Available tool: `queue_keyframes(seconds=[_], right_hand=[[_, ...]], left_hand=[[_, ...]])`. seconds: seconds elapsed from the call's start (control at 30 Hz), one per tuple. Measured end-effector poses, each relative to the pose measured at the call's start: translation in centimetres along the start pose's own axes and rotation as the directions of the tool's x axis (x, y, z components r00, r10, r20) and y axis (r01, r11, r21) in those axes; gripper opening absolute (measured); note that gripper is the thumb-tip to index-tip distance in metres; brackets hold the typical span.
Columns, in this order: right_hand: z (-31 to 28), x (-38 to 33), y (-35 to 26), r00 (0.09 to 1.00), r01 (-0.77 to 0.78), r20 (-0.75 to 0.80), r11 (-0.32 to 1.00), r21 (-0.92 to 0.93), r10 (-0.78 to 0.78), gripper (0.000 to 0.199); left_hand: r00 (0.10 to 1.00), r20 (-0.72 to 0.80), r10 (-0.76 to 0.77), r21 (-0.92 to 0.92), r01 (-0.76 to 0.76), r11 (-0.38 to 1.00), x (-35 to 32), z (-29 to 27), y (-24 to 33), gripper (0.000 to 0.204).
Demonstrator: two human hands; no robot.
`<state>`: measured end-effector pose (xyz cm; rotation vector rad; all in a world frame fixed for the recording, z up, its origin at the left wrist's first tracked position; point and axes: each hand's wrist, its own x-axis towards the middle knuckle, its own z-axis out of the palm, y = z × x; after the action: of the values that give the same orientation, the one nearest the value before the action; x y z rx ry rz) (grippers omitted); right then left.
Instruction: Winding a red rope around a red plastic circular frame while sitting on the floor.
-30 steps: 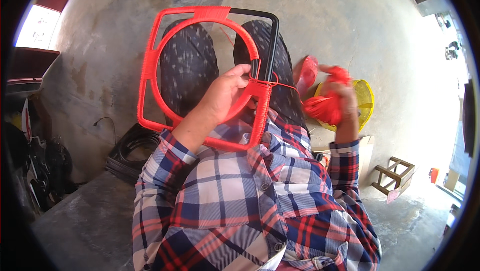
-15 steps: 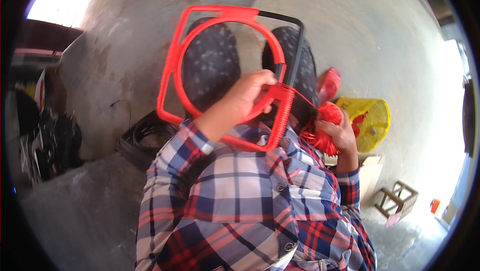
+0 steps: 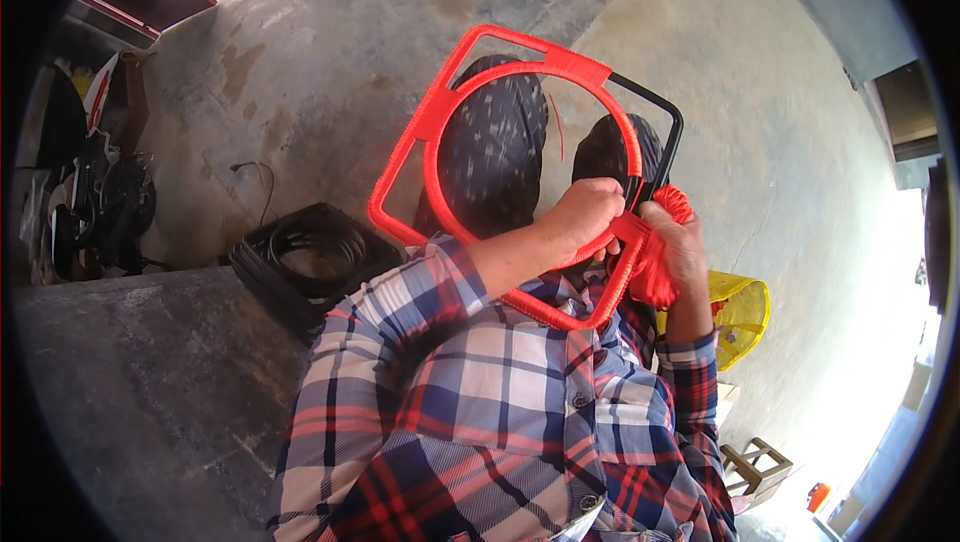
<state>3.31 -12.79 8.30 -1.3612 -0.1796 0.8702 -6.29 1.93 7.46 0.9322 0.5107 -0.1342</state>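
Over my knees lies a rounded square frame [image 3: 436, 114] with a ring [image 3: 434, 182] inside it, mostly wrapped in red cord. Its upper right corner [image 3: 678, 132] shows bare black. My left hand [image 3: 583, 219] grips the ring and the joint at the right side, fingers curled round it. Against the same joint, my right hand [image 3: 684, 250] is closed on a bundle of red cord [image 3: 652, 280]. The right fingertips are partly hidden behind the frame and the bundle.
A yellow container [image 3: 742, 314] stands beyond my right wrist. Black frames [image 3: 300, 272] are stacked on the floor at left. Small wooden stools [image 3: 758, 467] stand at lower right and far upper right. Dark items [image 3: 110, 207] crowd the left edge.
My right hand has come up and left with the cord bundle, from apart to against the joint. The frame and my left hand have shifted right in the picture. The stretched cord between no longer shows.
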Motion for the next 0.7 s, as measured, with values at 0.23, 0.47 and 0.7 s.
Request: queue_keyframes(seconds=[0.23,0.47,0.7], right_hand=[[-0.4,-0.1,0.7,0.999,0.019,-0.048,0.986,0.167,-0.011,0.013],[-1.3,-0.8,0.9,0.999,0.032,-0.002,0.982,0.188,-0.033,0.017],[-2.6,-0.7,2.0,0.996,0.073,0.03,0.988,0.139,-0.078,0.029]], left_hand=[[0.712,0.181,0.679,0.82,-0.49,0.295,-3.0,-3.1,2.4,0.012],[0.227,-0.264,0.937,0.942,-0.148,0.301,-2.3,-17.7,9.7,0.024],[0.918,-0.383,0.103,0.053,-0.09,0.995,-0.3,-19.1,12.0,0.024]])
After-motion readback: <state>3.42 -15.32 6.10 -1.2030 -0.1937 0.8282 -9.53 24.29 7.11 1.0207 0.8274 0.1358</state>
